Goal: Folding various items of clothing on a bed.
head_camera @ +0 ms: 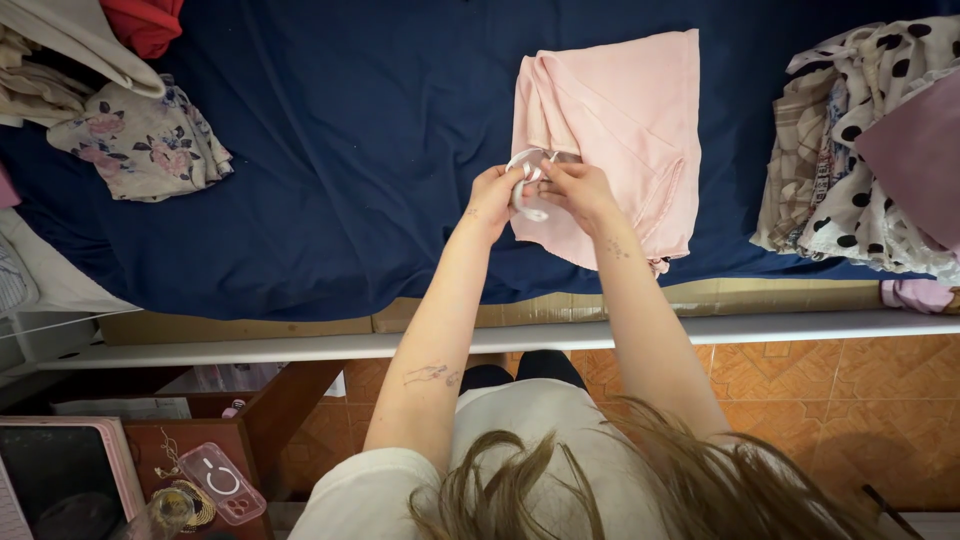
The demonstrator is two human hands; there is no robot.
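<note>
While both hands are busy up top, the surface under them is a dark navy sheet (350,150) spread over a bed or bench, with a white rail (800,327) along the near edge and a strip of cardboard (780,296) poking out between the two. Below that you get orange floor tiles (860,400) on the right and a dark wooden side table (270,420) on the left, cluttered with a tablet (55,480) and a clear phone case (222,482)

On the sheet there's a folded pink garment (630,130) lying flat, just right of centre. The left hand (494,192) and right hand (578,188) meet at its near left edge, fingers curled closed and pinching a white strap or ribbon loop (527,172) between them. Can't tell whether that loop is attached to the garment

Around it: a floral cloth (145,145) and beige and red pieces at far left, well apart from the hands, and a heap of polka-dot fabric (880,150) at far right. Nothing sits between the hands and the pink piece; loose hair (620,490) covers the bottom of the view
</note>
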